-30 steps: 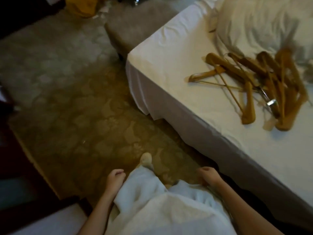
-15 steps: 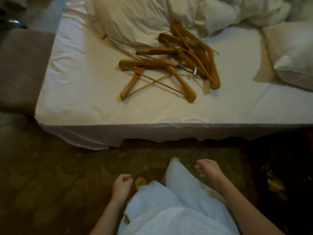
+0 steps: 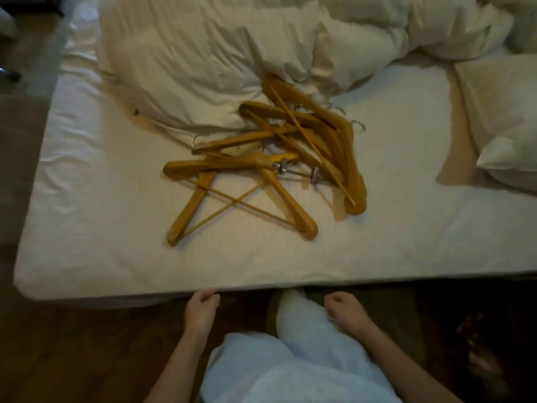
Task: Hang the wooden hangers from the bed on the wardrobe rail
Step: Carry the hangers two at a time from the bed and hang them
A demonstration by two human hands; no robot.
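1. A tangled pile of honey-brown wooden hangers [image 3: 241, 163] lies on the white-sheeted bed [image 3: 116, 228], straight ahead of both hands.
2. The nearest hanger spreads left to right.
3. The left hand [image 3: 202, 311], at the mattress edge, looks nearer than the right hand [image 3: 345, 311]. Both sets of fingers are loosely curled and hold nothing.

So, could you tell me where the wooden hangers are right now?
In the head view the hangers lie in a tangled pile mid-bed on the sheet, just in front of the rumpled duvet, with a pillow to their right.
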